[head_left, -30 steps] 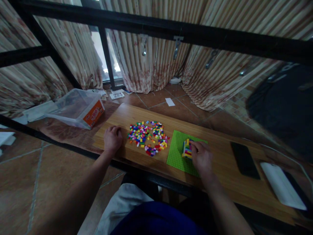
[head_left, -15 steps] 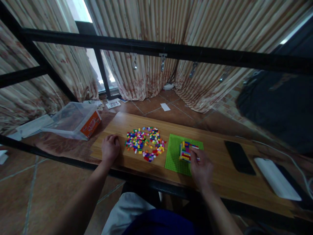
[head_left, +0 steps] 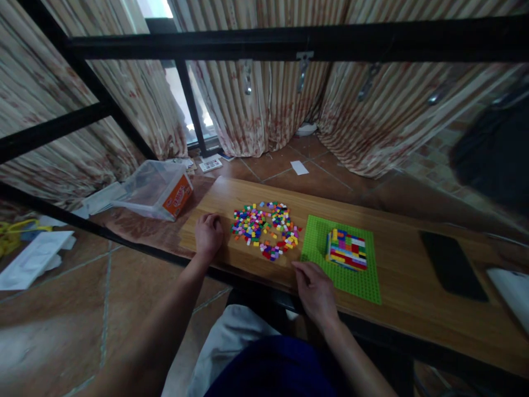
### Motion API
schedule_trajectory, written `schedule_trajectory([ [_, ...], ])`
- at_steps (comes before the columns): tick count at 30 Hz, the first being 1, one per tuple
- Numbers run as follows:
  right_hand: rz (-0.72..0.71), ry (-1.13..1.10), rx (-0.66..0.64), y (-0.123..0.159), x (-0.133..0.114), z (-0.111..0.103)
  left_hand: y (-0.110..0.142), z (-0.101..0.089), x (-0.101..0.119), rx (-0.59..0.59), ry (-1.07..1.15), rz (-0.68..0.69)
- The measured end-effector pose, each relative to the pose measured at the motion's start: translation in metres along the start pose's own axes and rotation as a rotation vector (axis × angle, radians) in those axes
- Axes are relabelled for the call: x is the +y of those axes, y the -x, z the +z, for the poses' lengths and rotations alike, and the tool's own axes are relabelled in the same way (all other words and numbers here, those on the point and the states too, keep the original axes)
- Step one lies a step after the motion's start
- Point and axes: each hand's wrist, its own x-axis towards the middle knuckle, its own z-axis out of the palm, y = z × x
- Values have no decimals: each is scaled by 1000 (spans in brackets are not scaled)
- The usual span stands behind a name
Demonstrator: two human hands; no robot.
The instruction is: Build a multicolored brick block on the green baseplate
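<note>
Right hand (head_left: 316,291): grip curled, thumb close to fingers; whether it pinches anything, cannot tell. 
Brick block (head_left: 346,251): on green baseplate (head_left: 355,282), forward-right of that grip, apart from it, right hand nearer; near square, no clear long axis. 
Loose bricks (head_left: 252,223): forward-left, between hands. 
Left hand (head_left: 209,236): loosely curled beside them, contents hidden. 
Surface (head_left: 399,270): near edge beneath right wrist; bare wood right of baseplate.

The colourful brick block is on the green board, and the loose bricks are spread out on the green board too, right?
Not quite: the loose bricks are spread out on the wooden table, beside the green board, as the head view shows. The colourful brick block is on the green board, as you said.
</note>
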Motion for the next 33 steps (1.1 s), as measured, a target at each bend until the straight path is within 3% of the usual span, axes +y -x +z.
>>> schedule_trajectory([
  [10,-39,87,-115,-21,-10,15,2,2,0,14,14,1],
  [22,-115,147,-143,-35,-18,33,4,2,-1,8,27,-2],
  [33,-153,206,-106,-45,0,29,3,5,-2,13,28,-5],
])
